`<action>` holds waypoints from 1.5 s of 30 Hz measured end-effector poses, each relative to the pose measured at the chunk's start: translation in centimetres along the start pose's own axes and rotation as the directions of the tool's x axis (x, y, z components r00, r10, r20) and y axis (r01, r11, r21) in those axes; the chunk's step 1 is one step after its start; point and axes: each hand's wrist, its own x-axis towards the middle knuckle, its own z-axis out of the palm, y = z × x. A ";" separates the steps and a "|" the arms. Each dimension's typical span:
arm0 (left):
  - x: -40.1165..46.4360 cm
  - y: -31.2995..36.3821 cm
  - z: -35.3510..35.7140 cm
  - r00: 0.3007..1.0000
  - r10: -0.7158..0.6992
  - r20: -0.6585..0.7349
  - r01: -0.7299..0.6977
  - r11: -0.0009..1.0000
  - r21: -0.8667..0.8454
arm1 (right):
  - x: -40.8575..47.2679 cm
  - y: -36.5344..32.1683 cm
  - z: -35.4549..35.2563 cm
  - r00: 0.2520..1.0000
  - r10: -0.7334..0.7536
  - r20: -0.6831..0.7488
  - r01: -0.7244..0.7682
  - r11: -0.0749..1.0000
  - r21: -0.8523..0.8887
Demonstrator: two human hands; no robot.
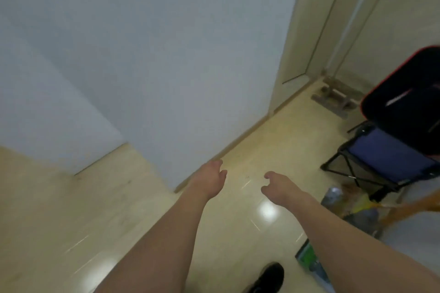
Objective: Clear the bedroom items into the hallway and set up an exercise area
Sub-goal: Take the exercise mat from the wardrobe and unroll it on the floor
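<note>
Two empty hands, left hand and right hand, reach forward over the floor, fingers loosely curled, holding nothing. Folding stool stands at three o'clock; likely between carries, fetching next.

Setting: home interior, hallway or room corner. Evidence: glossy cream floor tiles, plain white wall with low skirting, beige door at right. Folding camp stool with blue seat stands beside black chair back, red-trimmed.
</note>
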 end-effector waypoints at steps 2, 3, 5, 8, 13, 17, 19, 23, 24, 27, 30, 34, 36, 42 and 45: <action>-2.5 -5.7 -1.7 0.996 -0.072 -0.047 0.070 0.996 -0.048 | -0.2 -5.5 2.5 0.998 -0.062 0.022 0.063 0.996 -0.062; -4.3 -9.5 -2.7 0.990 -0.122 -0.071 0.117 0.990 -0.073 | -0.4 -9.1 4.5 0.994 -0.097 0.044 0.101 0.990 -0.095; -7.5 -15.4 -4.2 0.978 -0.186 -0.096 0.176 0.979 -0.105 | -1.0 -14.7 8.0 0.986 -0.150 0.075 0.160 0.976 -0.147; -12.8 -25.6 -6.0 0.945 -0.301 -0.129 0.282 0.948 -0.144 | -2.4 -24.0 14.6 0.957 -0.260 0.127 0.282 0.935 -0.216; -23.3 -40.0 -8.3 0.849 -0.500 -0.169 0.458 0.858 -0.232 | -6.2 -37.8 24.9 0.867 -0.415 0.276 0.485 0.829 -0.277; -30.0 -48.5 -10.9 0.744 -0.624 -0.237 0.546 0.774 -0.321 | -8.7 -47.5 30.7 0.793 -0.501 0.348 0.602 0.732 -0.319; -32.7 -52.7 -11.9 0.683 -0.682 -0.261 0.578 0.723 -0.377 | -9.7 -52.0 33.5 0.755 -0.533 0.381 0.649 0.687 -0.326; -36.3 -60.3 -13.8 0.596 -0.759 -0.261 0.607 0.639 -0.473 | -10.3 -59.9 39.0 0.698 -0.555 0.454 0.711 0.611 -0.347; -36.9 -62.0 -14.3 0.583 -0.770 -0.259 0.612 0.626 -0.483 | -10.2 -61.5 40.2 0.692 -0.551 0.468 0.717 0.600 -0.354; -37.6 -69.2 -17.0 0.544 -0.797 -0.263 0.639 0.597 -0.485 | -8.6 -68.3 44.4 0.676 -0.569 0.468 0.733 0.585 -0.347; -36.6 -77.2 -21.2 0.529 -0.793 -0.304 0.640 0.607 -0.470 | -5.8 -76.3 48.4 0.656 -0.596 0.463 0.752 0.568 -0.333; -35.8 -86.3 -28.0 0.538 -0.781 -0.317 0.644 0.624 -0.444 | -3.6 -87.7 51.4 0.656 -0.602 0.456 0.753 0.564 -0.340; -36.0 -90.1 -30.9 0.543 -0.779 -0.313 0.649 0.626 -0.432 | -3.3 -92.6 52.1 0.660 -0.598 0.455 0.749 0.569 -0.338; -35.2 -103.1 -39.9 0.525 -0.768 -0.367 0.644 0.640 -0.420 | -2.2 -107.1 53.9 0.629 -0.646 0.432 0.776 0.557 -0.296; -33.4 -109.0 -44.3 0.553 -0.747 -0.370 0.607 0.665 -0.436 | -0.3 -113.5 55.0 0.645 -0.650 0.401 0.764 0.568 -0.307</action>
